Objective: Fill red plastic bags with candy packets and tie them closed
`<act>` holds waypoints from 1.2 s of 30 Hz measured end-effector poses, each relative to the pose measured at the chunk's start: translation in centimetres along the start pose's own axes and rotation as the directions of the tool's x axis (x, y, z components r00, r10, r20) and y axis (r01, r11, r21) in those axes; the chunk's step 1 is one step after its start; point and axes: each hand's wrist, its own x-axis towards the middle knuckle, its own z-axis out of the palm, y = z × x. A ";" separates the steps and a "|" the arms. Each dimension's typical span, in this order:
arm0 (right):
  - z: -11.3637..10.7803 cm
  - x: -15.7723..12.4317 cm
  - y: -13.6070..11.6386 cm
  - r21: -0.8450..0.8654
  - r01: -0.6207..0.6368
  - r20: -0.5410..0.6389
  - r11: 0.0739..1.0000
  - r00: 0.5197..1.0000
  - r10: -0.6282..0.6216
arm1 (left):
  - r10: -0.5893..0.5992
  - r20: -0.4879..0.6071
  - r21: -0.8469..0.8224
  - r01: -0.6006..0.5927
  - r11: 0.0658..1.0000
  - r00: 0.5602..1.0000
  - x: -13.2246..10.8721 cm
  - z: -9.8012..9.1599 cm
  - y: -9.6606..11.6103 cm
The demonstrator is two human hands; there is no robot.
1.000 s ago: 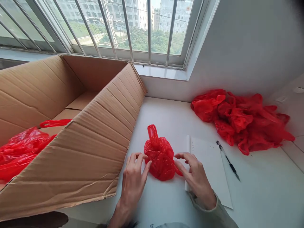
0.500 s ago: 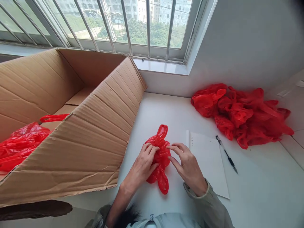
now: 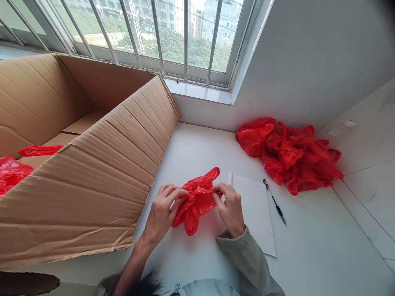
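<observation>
A crumpled red plastic bag [image 3: 197,201] is stretched between my two hands, just above or on the white table [image 3: 197,148]. My left hand [image 3: 163,207] pinches the bag's left side between thumb and fingers. On the opposite side, my right hand [image 3: 228,205] pinches its right edge. One looped handle of the bag points up and to the right, while another rounded end hangs toward me. Part of the bag's edges is hidden by my fingertips.
A large open cardboard box [image 3: 101,181] stands at left with red plastic bags [image 3: 12,174] inside. A heap of red bags [image 3: 286,152] lies against the wall at right. White paper [image 3: 254,213] and a black pen [image 3: 274,201] are beside my right hand. Behind is a barred window [image 3: 173,37].
My hands have moved apart and now pull the bag wider. My right hand, earlier with fingers apart beside the bag, has closed on its edge. The whole view has shifted slightly.
</observation>
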 end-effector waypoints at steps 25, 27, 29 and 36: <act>-1.2 -1.1 0.1 -0.019 -0.045 -0.088 0.999 0.995 0.043 | -0.120 -0.006 -0.051 0.119 0.992 0.993 -0.8 -2.1 0.6; -2.1 -1.3 0.6 0.016 -0.120 -0.057 0.993 0.991 0.120 | -0.244 -0.059 -0.130 0.235 0.963 0.968 -1.0 -2.4 0.5; -2.9 -1.6 0.9 -0.003 -0.137 0.028 0.991 0.990 0.137 | -0.279 -0.032 -0.159 0.271 0.950 0.960 -1.1 -2.5 0.7; -2.5 -1.3 -1.4 -0.033 0.157 0.243 0.987 0.959 -0.145 | 0.113 0.134 0.065 -0.123 0.990 0.985 -0.7 -1.4 3.8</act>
